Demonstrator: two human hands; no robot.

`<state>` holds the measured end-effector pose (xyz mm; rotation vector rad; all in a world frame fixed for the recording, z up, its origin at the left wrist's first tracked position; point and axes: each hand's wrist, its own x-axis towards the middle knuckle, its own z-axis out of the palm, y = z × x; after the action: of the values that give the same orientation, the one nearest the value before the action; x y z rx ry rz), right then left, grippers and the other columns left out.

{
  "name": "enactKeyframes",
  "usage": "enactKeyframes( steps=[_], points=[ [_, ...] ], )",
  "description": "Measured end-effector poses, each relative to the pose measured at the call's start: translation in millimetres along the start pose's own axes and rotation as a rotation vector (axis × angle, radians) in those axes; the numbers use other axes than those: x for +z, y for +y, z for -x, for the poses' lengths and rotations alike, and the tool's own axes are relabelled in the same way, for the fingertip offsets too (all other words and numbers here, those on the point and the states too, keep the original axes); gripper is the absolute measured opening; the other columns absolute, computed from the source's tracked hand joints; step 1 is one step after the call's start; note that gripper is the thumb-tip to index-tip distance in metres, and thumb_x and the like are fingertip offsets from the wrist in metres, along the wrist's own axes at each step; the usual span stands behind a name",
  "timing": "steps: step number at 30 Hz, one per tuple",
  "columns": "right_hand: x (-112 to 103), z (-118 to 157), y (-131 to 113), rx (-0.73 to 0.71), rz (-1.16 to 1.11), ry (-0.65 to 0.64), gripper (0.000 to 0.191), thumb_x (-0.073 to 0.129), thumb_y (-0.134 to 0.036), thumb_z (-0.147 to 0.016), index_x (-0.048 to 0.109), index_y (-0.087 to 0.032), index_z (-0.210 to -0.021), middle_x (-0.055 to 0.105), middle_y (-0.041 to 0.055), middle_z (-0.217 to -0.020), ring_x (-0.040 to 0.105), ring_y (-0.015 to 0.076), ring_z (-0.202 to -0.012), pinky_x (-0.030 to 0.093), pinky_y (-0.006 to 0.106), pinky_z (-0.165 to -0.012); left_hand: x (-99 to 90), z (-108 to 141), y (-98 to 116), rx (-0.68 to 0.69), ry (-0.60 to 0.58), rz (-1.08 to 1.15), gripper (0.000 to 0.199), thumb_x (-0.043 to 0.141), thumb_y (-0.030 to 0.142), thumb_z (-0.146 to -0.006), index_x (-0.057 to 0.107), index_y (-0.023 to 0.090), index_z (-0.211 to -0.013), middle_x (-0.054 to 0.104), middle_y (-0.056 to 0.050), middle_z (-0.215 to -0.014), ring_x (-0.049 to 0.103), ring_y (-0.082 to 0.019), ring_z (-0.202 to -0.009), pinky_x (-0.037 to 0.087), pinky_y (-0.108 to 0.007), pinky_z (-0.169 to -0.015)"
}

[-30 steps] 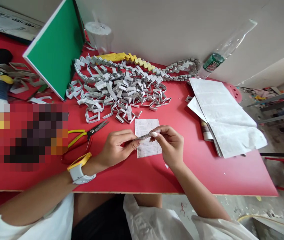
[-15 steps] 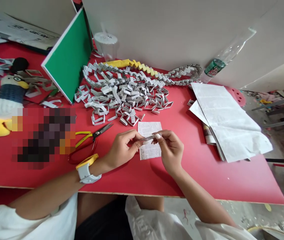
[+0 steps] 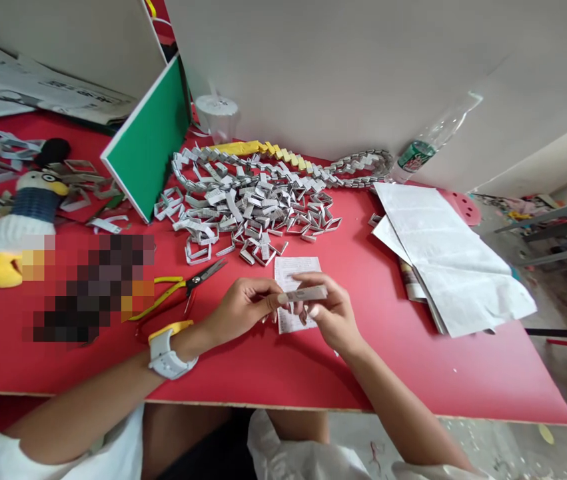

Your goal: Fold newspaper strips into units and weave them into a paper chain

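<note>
Folded paper strip sits pinched at both ends, left hand clamped on its near end, right hand closed on the far end, just above the printed slip on the red tabletop. Doing this well, I'd say, means keeping fingertips tight on the crease and the edges lined up before pressing flat. The pile of folded links lies beyond the slip, the scissors to its left. Against a second ago, the strip has turned flatter and the right hand has rolled over it.
</note>
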<state>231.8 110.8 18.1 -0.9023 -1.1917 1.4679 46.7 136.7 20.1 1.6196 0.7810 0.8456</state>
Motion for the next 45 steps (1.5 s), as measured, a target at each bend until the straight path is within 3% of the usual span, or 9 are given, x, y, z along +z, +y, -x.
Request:
enactKeyframes(
  steps=[3, 7, 12, 19, 24, 27, 32, 35, 45],
  points=[
    [0, -3, -3, 0.059, 0.068, 0.021, 0.019, 0.077, -0.037, -0.075, 0.072, -0.021, -0.083, 0.068, 0.0019, -0.073, 0.058, 0.0131, -0.059, 0.047, 0.025, -0.050, -0.4, 0, -2, -0.031, -0.065, -0.018, 0.034, 0.053, 0.041, -0.092, 0.066, 0.014, -0.075, 0.057, 0.001, -0.058, 0.055, -0.009, -0.052, 0.044, -0.019, -0.049],
    [1, -4, -4, -0.026, 0.319, 0.147, 0.015, 0.073, -0.036, -0.079, 0.072, -0.021, -0.077, 0.069, 0.0022, -0.071, 0.058, 0.0134, -0.060, 0.047, 0.027, -0.055, 0.0, 1, -8, 0.172, 0.126, -0.385, 0.034, 0.067, 0.033, -0.084, 0.065, 0.020, -0.114, 0.062, -0.008, -0.101, 0.064, -0.017, -0.091, 0.054, -0.025, -0.074],
    [2, -2, -1, -0.224, 0.489, 0.103, 0.012, 0.073, -0.029, -0.081, 0.071, -0.024, -0.092, 0.072, 0.0027, -0.084, 0.065, 0.0162, -0.076, 0.050, 0.028, -0.069, -9.0, -4, -10, 0.403, 0.115, -0.415, 0.030, 0.062, 0.016, -0.087, 0.065, 0.023, -0.116, 0.061, -0.004, -0.094, 0.063, -0.012, -0.086, 0.054, -0.021, -0.073],
    [6, -7, 6, 0.114, -0.109, 0.177, 0.018, 0.063, -0.041, -0.087, 0.056, -0.024, -0.088, 0.063, -0.0011, -0.083, 0.061, 0.0123, -0.072, 0.054, 0.030, -0.074, -13.1, 5, 0, 0.459, 0.175, -0.393, 0.034, 0.064, 0.009, -0.084, 0.067, 0.023, -0.114, 0.060, -0.007, -0.109, 0.065, -0.014, -0.097, 0.058, -0.026, -0.081],
    [10, -8, 2, 0.243, -0.294, 0.197, 0.060, 0.082, -0.033, -0.067, 0.052, -0.028, -0.119, 0.067, -0.0007, -0.090, 0.064, 0.0151, -0.078, 0.055, 0.032, -0.077, -7.8, 7, -10, 0.490, 0.202, -0.415, 0.026, 0.069, 0.018, -0.082, 0.071, 0.027, -0.106, 0.054, -0.007, -0.111, 0.058, -0.019, -0.106, 0.057, -0.035, -0.086],
    [10, -8, 1, 0.256, -0.316, 0.240, 0.070, 0.083, -0.026, -0.066, 0.049, -0.031, -0.127, 0.069, -0.0018, -0.094, 0.065, 0.0138, -0.076, 0.055, 0.031, -0.076, -7.2, 5, -13, 0.489, 0.281, -0.449, 0.031, 0.075, 0.018, -0.076, 0.072, 0.029, -0.105, 0.054, -0.004, -0.102, 0.057, -0.015, -0.094, 0.053, -0.029, -0.079],
    [9, -5, 11, 0.302, -0.288, 0.133, 0.024, 0.079, -0.034, -0.072, 0.068, -0.021, -0.089, 0.069, 0.0008, -0.082, 0.064, 0.0145, -0.073, 0.054, 0.029, -0.072, -4.5, 2, -6, 0.395, 0.174, -0.351, 0.033, 0.070, 0.009, -0.079, 0.069, 0.025, -0.108, 0.060, 0.000, -0.085, 0.060, -0.009, -0.076, 0.050, -0.019, -0.067],
    [8, -4, 13, 0.256, -0.210, 0.163, 0.020, 0.076, -0.036, -0.076, 0.065, -0.019, -0.074, 0.065, -0.0008, -0.071, 0.060, 0.0121, -0.066, 0.051, 0.027, -0.066, -5.3, 1, -3, 0.375, 0.101, -0.301, 0.029, 0.070, 0.010, -0.079, 0.070, 0.023, -0.105, 0.062, -0.001, -0.087, 0.062, -0.009, -0.077, 0.051, -0.019, -0.066],
    [7, -6, 2, 0.190, -0.138, 0.182, 0.020, 0.073, -0.032, -0.080, 0.061, -0.022, -0.092, 0.070, -0.0006, -0.076, 0.066, 0.0134, -0.071, 0.055, 0.028, -0.072, -21.5, 0, 1, 0.429, -0.104, -0.427, 0.030, 0.053, 0.015, -0.093, 0.069, 0.028, -0.115, 0.063, -0.004, -0.090, 0.062, -0.010, -0.077, 0.049, -0.019, -0.066]
  ],
)
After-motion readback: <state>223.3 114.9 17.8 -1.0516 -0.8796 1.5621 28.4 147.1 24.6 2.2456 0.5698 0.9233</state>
